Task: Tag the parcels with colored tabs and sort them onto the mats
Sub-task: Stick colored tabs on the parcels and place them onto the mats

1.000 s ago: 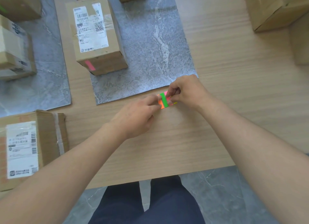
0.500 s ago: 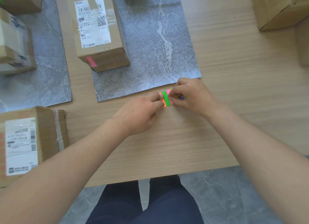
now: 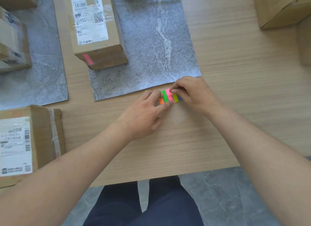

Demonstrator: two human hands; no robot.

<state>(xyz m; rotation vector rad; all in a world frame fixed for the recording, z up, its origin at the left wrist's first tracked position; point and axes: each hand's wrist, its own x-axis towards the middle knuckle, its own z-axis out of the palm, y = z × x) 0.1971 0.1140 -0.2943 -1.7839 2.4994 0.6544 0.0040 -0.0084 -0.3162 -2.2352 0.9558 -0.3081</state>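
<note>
Pinching the orange end of the tab strip (image 3: 164, 97) between thumb and forefinger of the left hand (image 3: 143, 114), with the other fingers loosely curled. Nipping the top of the pink tab (image 3: 168, 95) with the right hand (image 3: 193, 94), fingers narrow and closed on that tab. Reading strip colours from 9 to 3 o'clock as orange, green, pink, yellow, blue, the blue mostly hidden under the right hand.

Holding the strip low over the tabletop (image 3: 235, 74), just off the near edge of the centre mat (image 3: 151, 49), at the mat's 6 o'clock. Cannot tell whether the strip is touching the wood.

Seeing a clear sheet (image 3: 179, 115) lying flat at 5 o'clock of the strip. Seeing the tagged parcel (image 3: 94, 32) at 11 o'clock on the centre mat, overhanging the mat's left edge, with a pink sticker (image 3: 88, 59) on its near face. Seeing the left mat (image 3: 42, 65) at 10 o'clock carrying a taped parcel (image 3: 11, 45). Seeing a labelled parcel (image 3: 25, 141) at 8 o'clock on bare wood. Seeing a plain box (image 3: 282, 6) at 1 o'clock, off the mats.
</note>
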